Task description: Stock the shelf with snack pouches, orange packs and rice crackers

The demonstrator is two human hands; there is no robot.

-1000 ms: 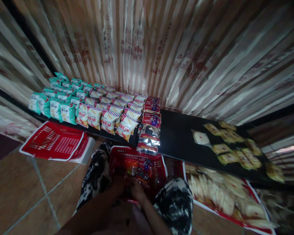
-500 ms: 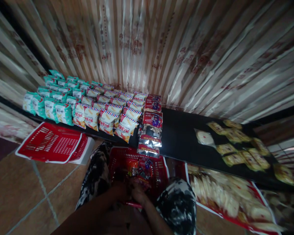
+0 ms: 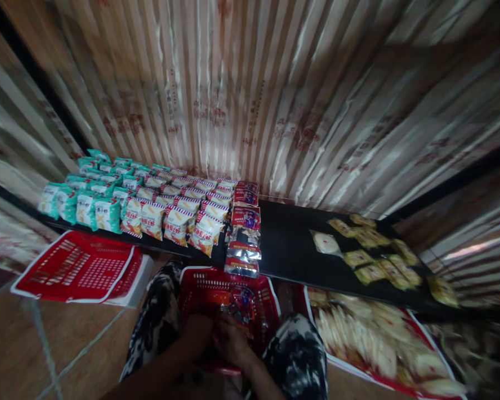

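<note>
Both hands are down over a red basket (image 3: 270, 303) between my knees. My left hand (image 3: 199, 328) looks curled, dark and blurred at the basket's near left. Close beside it, my right hand (image 3: 231, 338) has bent fingers pointing inward. Whatever the fingers grip is lost in shadow. Beyond the hands, red and purple packets (image 3: 242, 305) and an orange-red packet (image 3: 220, 300) lie inside the basket. Just above its far rim, similar red and silver packets (image 3: 245, 239) form an overlapping column on the black shelf (image 3: 287, 239).
Teal snack bags (image 3: 107, 214) and white-and-red snack bags (image 3: 178, 222) stand in rows at left. A flat white round pack (image 3: 326, 243) and yellow packs (image 3: 370, 272) lie at right. Red baskets stand at floor level: one at left (image 3: 79, 266), another with pale round packs (image 3: 358, 339).
The view has tilted and shifted, so the shelf appears lower and further left. My hands stay over the basket, slightly further apart.
</note>
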